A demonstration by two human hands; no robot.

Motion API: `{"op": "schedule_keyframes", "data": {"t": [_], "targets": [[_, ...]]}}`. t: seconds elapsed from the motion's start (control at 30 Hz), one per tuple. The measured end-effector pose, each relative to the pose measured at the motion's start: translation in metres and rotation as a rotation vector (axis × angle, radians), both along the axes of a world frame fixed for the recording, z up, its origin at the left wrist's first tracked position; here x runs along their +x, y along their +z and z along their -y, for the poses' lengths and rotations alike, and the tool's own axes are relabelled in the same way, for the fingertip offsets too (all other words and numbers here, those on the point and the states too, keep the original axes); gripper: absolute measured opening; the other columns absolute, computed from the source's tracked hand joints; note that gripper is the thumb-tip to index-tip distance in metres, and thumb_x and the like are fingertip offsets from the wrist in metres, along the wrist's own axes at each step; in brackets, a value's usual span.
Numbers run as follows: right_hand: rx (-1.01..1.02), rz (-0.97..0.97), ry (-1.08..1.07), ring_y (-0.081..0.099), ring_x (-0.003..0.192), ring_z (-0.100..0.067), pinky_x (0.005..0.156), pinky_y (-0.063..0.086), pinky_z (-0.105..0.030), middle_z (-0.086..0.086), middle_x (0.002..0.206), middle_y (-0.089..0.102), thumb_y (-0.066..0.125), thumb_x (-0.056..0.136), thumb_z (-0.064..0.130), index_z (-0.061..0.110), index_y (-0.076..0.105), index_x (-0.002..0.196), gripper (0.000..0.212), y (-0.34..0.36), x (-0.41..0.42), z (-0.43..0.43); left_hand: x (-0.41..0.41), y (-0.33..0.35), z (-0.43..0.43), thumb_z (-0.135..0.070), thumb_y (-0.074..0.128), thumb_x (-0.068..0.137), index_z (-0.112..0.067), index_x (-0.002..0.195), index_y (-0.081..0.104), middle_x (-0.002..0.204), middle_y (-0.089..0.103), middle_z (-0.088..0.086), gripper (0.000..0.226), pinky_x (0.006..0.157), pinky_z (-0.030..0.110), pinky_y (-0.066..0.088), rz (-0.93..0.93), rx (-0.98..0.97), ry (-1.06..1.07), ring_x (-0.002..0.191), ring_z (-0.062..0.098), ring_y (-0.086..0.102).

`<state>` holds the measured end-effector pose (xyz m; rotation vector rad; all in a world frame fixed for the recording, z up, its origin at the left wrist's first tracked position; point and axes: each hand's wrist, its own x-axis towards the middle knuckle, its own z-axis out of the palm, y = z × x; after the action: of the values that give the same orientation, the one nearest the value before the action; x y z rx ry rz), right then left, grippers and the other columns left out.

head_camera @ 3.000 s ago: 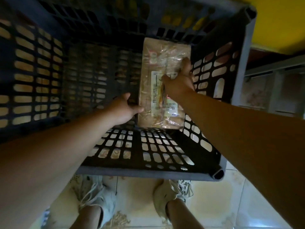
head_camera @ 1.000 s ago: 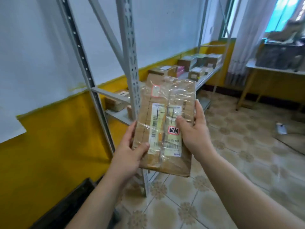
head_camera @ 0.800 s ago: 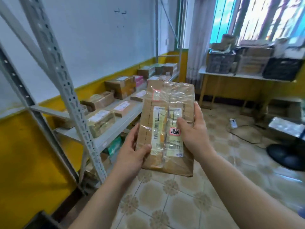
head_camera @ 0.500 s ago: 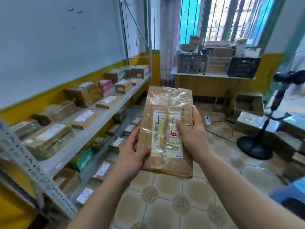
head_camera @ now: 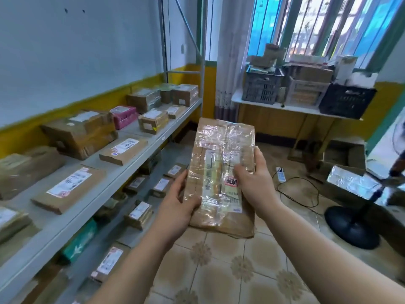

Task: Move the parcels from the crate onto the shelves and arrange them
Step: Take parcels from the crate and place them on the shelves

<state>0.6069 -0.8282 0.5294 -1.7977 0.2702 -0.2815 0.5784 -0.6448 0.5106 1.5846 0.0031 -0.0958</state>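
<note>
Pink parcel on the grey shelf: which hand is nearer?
Left. The left hand grips the tape-wrapped brown parcel by its left edge; the right hand grips the right edge, farther from the pink parcel.

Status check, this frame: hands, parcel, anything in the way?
Grips: left hand and right hand on the taped parcel, above the floor. Not yet on the shelf. Nothing in between.

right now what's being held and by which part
A flat brown tape-wrapped parcel: left hand grips its lower left edge, right hand its right edge.
</note>
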Motion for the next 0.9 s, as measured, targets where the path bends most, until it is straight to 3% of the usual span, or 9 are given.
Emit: {"op": "schedule_keyframes", "data": {"t": [0.1, 0.23, 0.37, 0.53, 0.73, 0.9], "targets": [[0.017, -0.018, -0.032, 0.063, 0.103, -0.017, 0.095, 0.052, -0.049, 0.010, 0.122, 0.059, 0.060, 0.092, 0.031, 0.046, 0.023, 0.151, 0.071, -0.006, 0.052, 0.023, 0.057, -0.002, 0.020, -0.010, 0.062, 0.092, -0.046, 0.138, 0.037, 0.113, 0.056, -0.027, 0.063, 0.094, 0.040, 0.054, 0.012, 0.027, -0.045, 0.106, 0.010, 0.064], [0.033, -0.046, -0.071, 0.063, 0.105, -0.018, 0.096, 0.052, -0.050, 0.013, 0.118, 0.059, 0.061, 0.091, 0.031, 0.046, 0.024, 0.149, 0.070, -0.017, 0.110, 0.066, 0.124, -0.011, 0.060, -0.011, 0.062, 0.092, -0.044, 0.143, 0.036, 0.125, 0.057, -0.020, 0.066, 0.097, 0.043, 0.052, -0.024, 0.062, -0.099, 0.113, 0.013, 0.061], [0.064, -0.062, -0.054, 0.065, 0.103, -0.017, 0.094, 0.053, -0.050, 0.016, 0.111, 0.060, 0.061, 0.093, 0.028, 0.047, 0.026, 0.148, 0.068, -0.026, 0.177, 0.122, 0.191, -0.020, 0.113, -0.012, 0.061, 0.093, -0.044, 0.140, 0.036, 0.112, 0.055, -0.028, 0.062, 0.075, 0.019, 0.052, 0.010, 0.112, -0.111, 0.099, 0.001, 0.061], [0.058, -0.052, -0.029, 0.067, 0.103, -0.018, 0.092, 0.054, -0.050, 0.013, 0.119, 0.063, 0.062, 0.087, 0.032, 0.047, 0.027, 0.147, 0.071, -0.031, 0.275, 0.199, 0.283, -0.026, 0.189, -0.011, 0.061, 0.093, -0.036, 0.147, 0.034, 0.134, 0.055, -0.012, 0.066, 0.072, 0.012, 0.050, 0.029, 0.149, -0.113, 0.106, 0.004, 0.062], [0.053, -0.093, 0.055, 0.066, 0.103, -0.019, 0.091, 0.055, -0.049, 0.009, 0.125, 0.061, 0.062, 0.091, 0.032, 0.046, 0.023, 0.150, 0.072, -0.017, 0.386, 0.246, 0.375, -0.010, 0.238, -0.009, 0.060, 0.093, -0.034, 0.144, 0.035, 0.104, 0.054, -0.027, 0.061, 0.056, 0.002, 0.044, 0.021, 0.169, -0.033, 0.076, -0.019, 0.060], [0.042, -0.131, 0.147, 0.068, 0.101, -0.016, 0.091, 0.056, -0.047, 0.012, 0.122, 0.063, 0.061, 0.093, 0.030, 0.046, 0.027, 0.148, 0.067, -0.026, 0.482, 0.241, 0.456, -0.023, 0.236, -0.017, 0.062, 0.093, -0.037, 0.141, 0.039, 0.110, 0.057, -0.028, 0.057, 0.065, 0.006, 0.046, -0.018, 0.189, 0.050, 0.092, -0.008, 0.061]]}}
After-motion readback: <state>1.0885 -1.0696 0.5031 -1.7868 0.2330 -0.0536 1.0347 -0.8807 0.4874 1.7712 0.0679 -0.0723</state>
